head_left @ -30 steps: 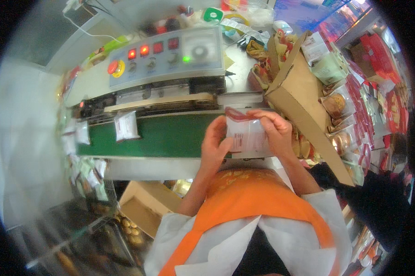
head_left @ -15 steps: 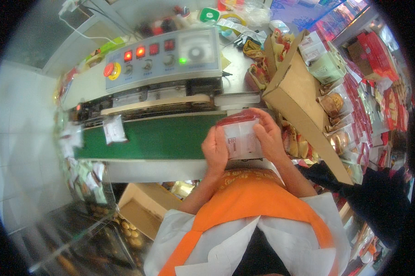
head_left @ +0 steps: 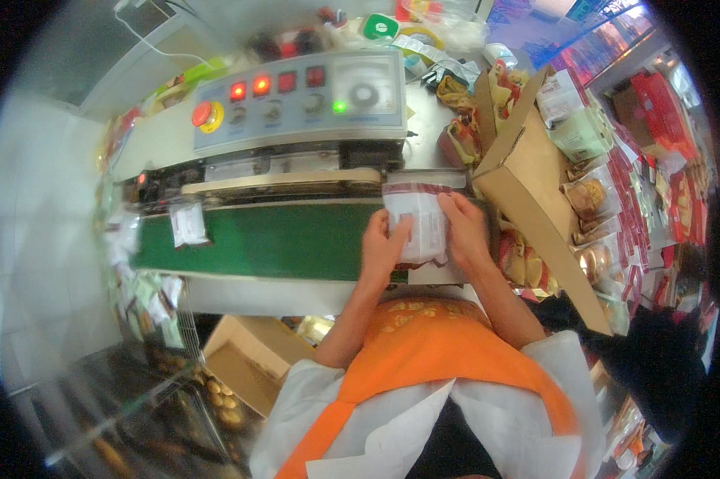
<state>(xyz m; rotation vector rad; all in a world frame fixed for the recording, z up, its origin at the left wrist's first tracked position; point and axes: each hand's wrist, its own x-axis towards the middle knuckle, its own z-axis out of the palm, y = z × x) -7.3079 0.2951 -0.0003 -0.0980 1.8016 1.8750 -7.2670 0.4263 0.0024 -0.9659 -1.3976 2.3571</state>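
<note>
My left hand [head_left: 381,250] and my right hand [head_left: 465,231] both grip a clear plastic packet [head_left: 418,217] with a red strip along its top. I hold it upright at the right end of the green conveyor belt [head_left: 280,241], its top edge close to the slot of the grey sealing machine [head_left: 300,104]. Another sealed packet [head_left: 189,224] lies on the belt near its left end.
A slanted cardboard box [head_left: 535,199] full of packed pastries stands at my right, with more packets [head_left: 615,191] on shelves beyond. An open carton [head_left: 252,359] sits on the floor at lower left, next to trays of baked goods [head_left: 216,399]. Clutter covers the machine's top.
My hands have carried the packet up and forward toward the machine's slot. The packet on the belt has travelled further left.
</note>
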